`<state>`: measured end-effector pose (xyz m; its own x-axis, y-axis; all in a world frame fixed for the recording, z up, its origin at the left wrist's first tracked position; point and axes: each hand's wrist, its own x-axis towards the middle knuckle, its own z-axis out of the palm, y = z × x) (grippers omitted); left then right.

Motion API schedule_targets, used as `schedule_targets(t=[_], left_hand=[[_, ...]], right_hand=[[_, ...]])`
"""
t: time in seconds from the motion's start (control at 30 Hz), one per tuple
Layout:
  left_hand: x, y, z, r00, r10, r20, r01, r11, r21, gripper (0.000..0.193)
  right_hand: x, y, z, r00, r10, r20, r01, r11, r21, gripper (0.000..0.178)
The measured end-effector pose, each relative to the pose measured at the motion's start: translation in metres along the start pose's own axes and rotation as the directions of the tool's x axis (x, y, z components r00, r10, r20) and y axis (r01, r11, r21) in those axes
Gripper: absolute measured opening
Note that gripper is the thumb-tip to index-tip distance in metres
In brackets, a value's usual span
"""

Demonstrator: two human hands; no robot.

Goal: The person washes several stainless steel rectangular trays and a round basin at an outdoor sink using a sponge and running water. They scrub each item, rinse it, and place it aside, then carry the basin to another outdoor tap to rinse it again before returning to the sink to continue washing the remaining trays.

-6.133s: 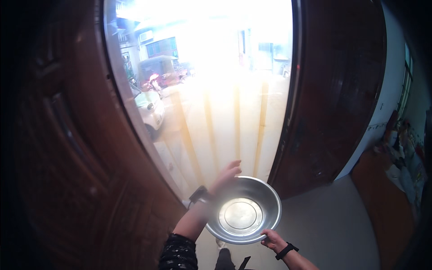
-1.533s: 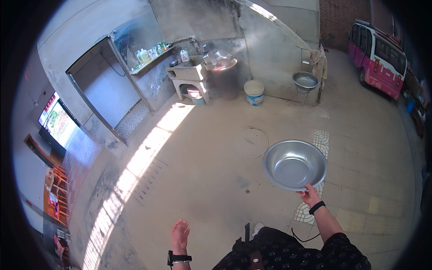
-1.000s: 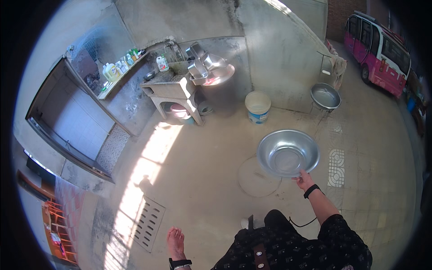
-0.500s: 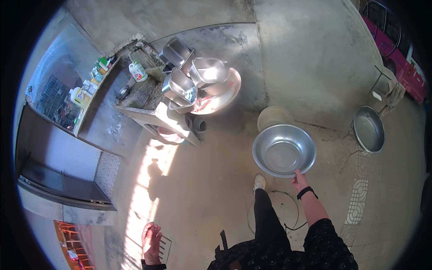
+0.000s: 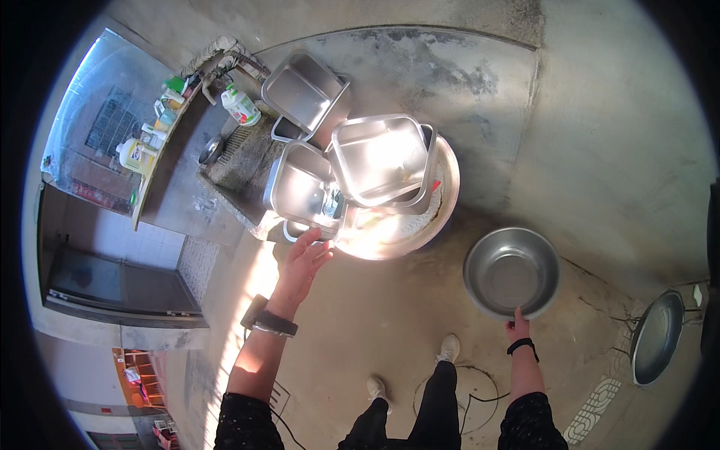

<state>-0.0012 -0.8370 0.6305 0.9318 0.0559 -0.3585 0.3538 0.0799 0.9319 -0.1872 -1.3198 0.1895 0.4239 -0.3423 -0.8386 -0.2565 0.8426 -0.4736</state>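
Low on the right, my right hand (image 5: 517, 327) grips the near rim of a round metal basin (image 5: 512, 281), which looks to have nothing in it. My left hand (image 5: 301, 271) reaches forward with its fingers apart, close to the near edge of a rectangular steel pan (image 5: 300, 176); whether the fingertips touch it I cannot tell. Beside that pan lies another steel pan (image 5: 379, 161), stacked on at least one more and resting on a large round tub (image 5: 447, 217). A further deep steel pan (image 5: 300, 86) leans behind them.
A stone sink (image 5: 247, 180) stands left of the tub, with a white pump bottle (image 5: 241, 106) and a small metal bowl (image 5: 212, 148) by it. Several bottles line a window ledge (image 5: 150, 172). At the right stands a large wok-like pan (image 5: 658, 337). A wall (image 5: 600, 127) rises behind.
I have stepped nearer the tub and pans. My left hand has moved up from the lower left toward the pans, while my right hand keeps the basin.
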Motion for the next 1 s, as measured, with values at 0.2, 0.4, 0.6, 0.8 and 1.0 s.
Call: schedule_targets(t=[0.2,0.4,0.6,0.8,1.0], left_hand=[[0.180,-0.068,-0.032,0.985,0.091,-0.147,-0.099,0.994,-0.044,0.051],[0.272,-0.118,-0.046,0.815,-0.180,-0.551,0.453,0.791,0.412,0.033],[0.239,-0.107,-0.003,0.902,-0.245,-0.357,0.188,0.964,-0.187,0.013],[0.120,-0.030,-0.016,0.988,0.085,0.125,-0.037,0.938,-0.345,0.016],[0.053,0.105,-0.126,0.955,-0.020,0.296,0.151,0.891,-0.428,0.017]], right_hand=[[-0.016,0.033,-0.022,0.993,0.098,-0.061,-0.092,0.991,0.093,0.025],[-0.123,0.013,0.025,0.956,0.160,0.246,-0.184,0.980,0.078,0.013],[-0.254,0.006,0.165,0.946,0.121,0.299,-0.101,0.991,-0.083,0.018],[-0.374,0.032,0.337,0.789,0.025,0.614,0.067,0.990,-0.127,0.031],[-0.444,0.056,0.496,0.635,-0.094,0.766,0.276,0.955,-0.112,0.036]])
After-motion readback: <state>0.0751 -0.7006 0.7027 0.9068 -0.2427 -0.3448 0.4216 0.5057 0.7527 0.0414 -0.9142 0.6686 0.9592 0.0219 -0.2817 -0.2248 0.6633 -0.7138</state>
